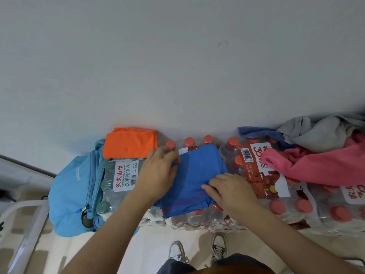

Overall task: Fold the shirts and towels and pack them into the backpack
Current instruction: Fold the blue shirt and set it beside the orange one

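Note:
A blue mesh shirt [199, 171], partly folded, lies on top of shrink-wrapped packs of water bottles. My left hand [158, 171] pinches its left edge near the top. My right hand [231, 191] lies on its lower right part with the fingers curled on a fold. A light blue backpack [73, 192] leans at the left, its zipper open. An orange folded garment [130, 144] rests on the green-capped bottle pack beside the backpack. At the right lie a pink cloth [324, 167], a grey garment [320, 129] and a darker blue one [258, 132], all unfolded.
Packs of red-capped bottles [262, 171] line the white wall [177, 56] and serve as the work surface. A metal frame [25, 234] stands at the lower left. My two shoes [197, 252] are on the pale floor below.

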`<action>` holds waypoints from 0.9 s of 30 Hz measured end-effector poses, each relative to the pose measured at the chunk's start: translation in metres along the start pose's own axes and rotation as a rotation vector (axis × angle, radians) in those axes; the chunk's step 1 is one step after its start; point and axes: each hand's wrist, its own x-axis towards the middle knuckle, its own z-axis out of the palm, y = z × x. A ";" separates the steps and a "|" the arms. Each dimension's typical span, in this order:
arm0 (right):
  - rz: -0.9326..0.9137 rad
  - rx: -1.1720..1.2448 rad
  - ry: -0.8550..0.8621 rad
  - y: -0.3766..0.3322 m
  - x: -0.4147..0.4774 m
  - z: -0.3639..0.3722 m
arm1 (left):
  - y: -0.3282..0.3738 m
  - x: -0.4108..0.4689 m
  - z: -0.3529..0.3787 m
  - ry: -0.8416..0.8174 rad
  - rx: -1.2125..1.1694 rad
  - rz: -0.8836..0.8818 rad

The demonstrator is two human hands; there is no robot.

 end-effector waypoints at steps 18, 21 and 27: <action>0.162 -0.205 0.022 -0.014 0.083 -0.014 | 0.008 -0.034 -0.002 -0.131 -0.577 -0.500; 0.040 -0.032 -0.107 -0.049 0.056 -0.022 | 0.021 -0.047 0.001 -0.004 -0.981 -0.737; 0.134 -0.146 -0.106 -0.095 -0.016 0.032 | 0.037 -0.046 -0.001 0.065 -1.218 -0.881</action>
